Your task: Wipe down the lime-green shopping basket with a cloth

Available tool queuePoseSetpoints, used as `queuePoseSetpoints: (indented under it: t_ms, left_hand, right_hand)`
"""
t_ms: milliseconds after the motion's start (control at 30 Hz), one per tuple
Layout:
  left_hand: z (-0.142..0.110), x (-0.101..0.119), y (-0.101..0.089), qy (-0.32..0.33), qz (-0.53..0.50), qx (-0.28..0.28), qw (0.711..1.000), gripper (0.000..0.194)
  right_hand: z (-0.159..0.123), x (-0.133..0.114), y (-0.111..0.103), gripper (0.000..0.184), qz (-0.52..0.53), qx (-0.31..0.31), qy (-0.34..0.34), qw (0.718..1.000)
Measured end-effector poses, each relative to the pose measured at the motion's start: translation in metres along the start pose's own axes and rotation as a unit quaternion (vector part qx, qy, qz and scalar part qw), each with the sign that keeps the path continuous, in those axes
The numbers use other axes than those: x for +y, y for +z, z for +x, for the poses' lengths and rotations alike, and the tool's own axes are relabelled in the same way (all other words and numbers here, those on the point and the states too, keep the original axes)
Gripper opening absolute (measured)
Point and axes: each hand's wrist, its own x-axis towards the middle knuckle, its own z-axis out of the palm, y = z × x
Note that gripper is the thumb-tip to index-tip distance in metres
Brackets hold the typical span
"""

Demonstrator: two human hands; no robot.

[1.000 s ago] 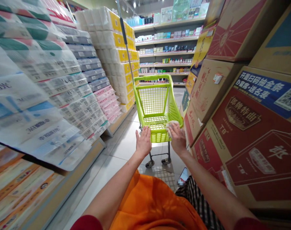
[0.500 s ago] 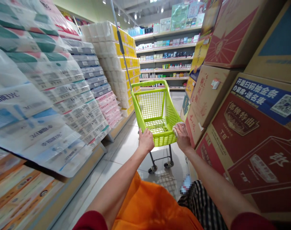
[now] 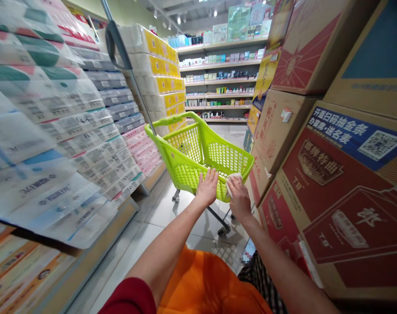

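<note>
A bright green plastic shopping cart (image 3: pixel 185 168) stands in front of me, turned at an angle, with its handle bar at the far left. My left hand (image 3: pixel 207 188) rests on the near side of its basket with the fingers stretched out over the rim. A crumpled whitish cloth (image 3: pixel 233 179) is in my right hand (image 3: pixel 240 198), pressed against the near corner of the basket. The fingers of that hand are closed over the cloth, which hides part of it. A grey pole with a loop (image 3: pixel 118 46) rises from the handle end.
Stacked packs of tissue paper (image 3: pixel 83 131) line the left side on a low platform (image 3: pixel 120 220). Large cartons (image 3: pixel 326 174) are piled close on the right. Shelves of small boxes and bottles (image 3: pixel 221 80) stand at the back. Tiled floor (image 3: pixel 159 218) lies between.
The cart has swung round, its handle end moving left and its near end turning right. My left hand has shifted right along the rim and its fingers have straightened. The cloth has moved left.
</note>
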Motion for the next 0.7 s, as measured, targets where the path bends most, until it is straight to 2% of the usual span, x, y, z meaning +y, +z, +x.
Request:
queuePoseSetpoints:
  t_ms: [67, 133, 233, 300, 400, 500, 567, 700]
  left_hand:
    - [0.002, 0.002, -0.001, 0.025, -0.006, 0.004, 1.0, 0.065]
    - [0.004, -0.006, -0.005, 0.015, -0.012, 0.005, 1.0, 0.064]
    - [0.008, -0.035, -0.017, -0.083, -0.006, 0.007, 0.997, 0.065]
    - [0.009, -0.056, -0.025, -0.127, 0.008, 0.011, 0.992, 0.065]
    - [0.007, -0.073, -0.032, -0.111, 0.03, 0.006, 0.993, 0.065]
    - [0.001, -0.071, -0.031, -0.084, 0.034, 0.005, 0.996, 0.068]
    - [-0.003, -0.066, -0.03, -0.077, 0.033, 0.006, 0.996, 0.069]
    - [-0.006, -0.055, -0.032, -0.079, 0.029, -0.007, 0.996, 0.07]
  right_hand:
    - [-0.001, 0.007, -0.004, 0.042, -0.016, 0.01, 0.027, 0.999]
    - [0.001, 0.025, -0.009, 0.041, -0.03, 0.013, 0.043, 0.999]
    - [0.01, 0.045, -0.013, 0.041, -0.04, 0.023, 0.065, 0.997]
    - [0.02, 0.04, -0.007, 0.041, -0.033, 0.029, 0.078, 0.996]
    - [0.037, 0.012, 0.01, 0.042, -0.004, 0.025, 0.068, 0.997]
    - [0.048, -0.006, 0.021, 0.046, 0.022, -0.004, 0.015, 1.0]
    - [0.048, 0.003, 0.019, 0.048, 0.018, -0.02, 0.009, 1.0]
    - [0.043, 0.029, 0.008, 0.048, -0.023, 0.02, 0.128, 0.991]
